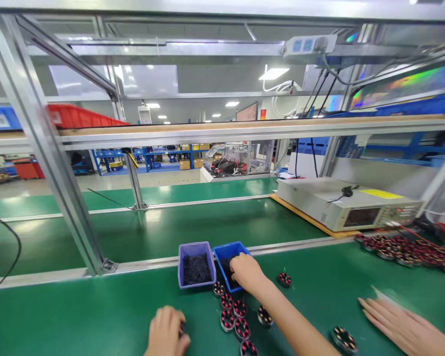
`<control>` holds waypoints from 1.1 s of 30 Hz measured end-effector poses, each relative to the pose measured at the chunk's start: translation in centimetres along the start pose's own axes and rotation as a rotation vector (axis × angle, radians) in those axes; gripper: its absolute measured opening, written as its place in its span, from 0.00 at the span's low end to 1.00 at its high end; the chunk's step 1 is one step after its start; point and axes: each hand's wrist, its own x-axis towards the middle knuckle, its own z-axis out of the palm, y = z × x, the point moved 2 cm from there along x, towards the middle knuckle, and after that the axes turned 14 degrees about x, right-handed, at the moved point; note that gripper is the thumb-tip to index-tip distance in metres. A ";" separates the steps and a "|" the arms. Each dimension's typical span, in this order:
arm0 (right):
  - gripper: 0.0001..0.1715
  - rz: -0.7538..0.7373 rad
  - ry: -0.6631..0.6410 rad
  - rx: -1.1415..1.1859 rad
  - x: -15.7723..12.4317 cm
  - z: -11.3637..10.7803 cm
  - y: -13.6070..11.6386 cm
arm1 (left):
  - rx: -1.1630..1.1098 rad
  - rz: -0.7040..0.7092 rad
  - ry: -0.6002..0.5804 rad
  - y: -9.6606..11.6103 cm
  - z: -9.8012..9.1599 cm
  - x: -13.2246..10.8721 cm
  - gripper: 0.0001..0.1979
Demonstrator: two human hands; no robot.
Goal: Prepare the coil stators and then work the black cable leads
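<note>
My left hand (166,330) is low on the green tabletop with its fingers closed around a small round motor stator (182,329), mostly covered by the fingers. Inside the blue bin (230,246), my right hand (246,271) has its fingers curled down among small dark pieces; the fingertips are hidden, so what they pinch does not show. Left of it stands a purple bin (197,245) full of thin black pieces. Between my hands, several stators (227,320) with red windings lie in a cluster. Single stators (285,279) lie near my right forearm.
Another person's hand (404,321) rests flat at the right, near a stator (343,339). Many stators (404,249) are massed behind it. A grey test instrument (348,202) sits on a board. A metal post (55,148) rises at the left, and a shelf (207,133) crosses above.
</note>
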 end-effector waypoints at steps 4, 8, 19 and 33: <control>0.10 0.051 -0.039 -0.013 0.2 1.5 0.8 | 0.122 -0.274 -0.118 -8.7 1.3 8.2 0.11; 0.07 0.106 -0.001 0.018 -0.3 1.5 1.1 | 0.109 -0.374 -0.199 -13.0 5.0 15.4 0.11; 0.13 0.072 0.185 0.357 -0.7 0.5 2.9 | -0.094 -0.304 -0.067 -9.4 0.4 13.9 0.14; 0.10 0.145 0.273 0.699 0.4 1.1 4.0 | -0.507 0.652 -0.214 9.7 -4.4 6.1 0.20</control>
